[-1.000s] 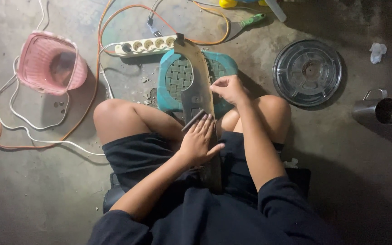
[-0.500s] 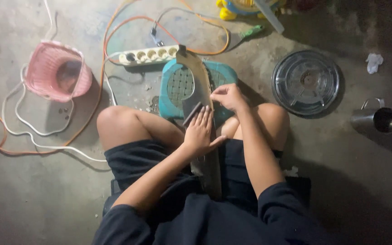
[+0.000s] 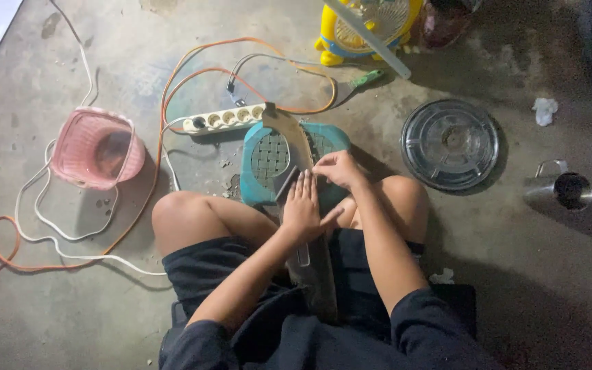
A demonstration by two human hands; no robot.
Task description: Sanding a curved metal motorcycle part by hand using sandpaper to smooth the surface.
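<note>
Over the last second the view draws closer and the left hand turns from angled to fingers flat, pointing up the long blade that runs from the lap across the teal stool. The right hand, just beside it, pinches the blade's edge; both hands press it, close together.

2 hands, 1 basket, 1 lid

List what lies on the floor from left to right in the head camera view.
Pink basket → white power strip → teal woven stool → round clear lid → metal cup.
</note>
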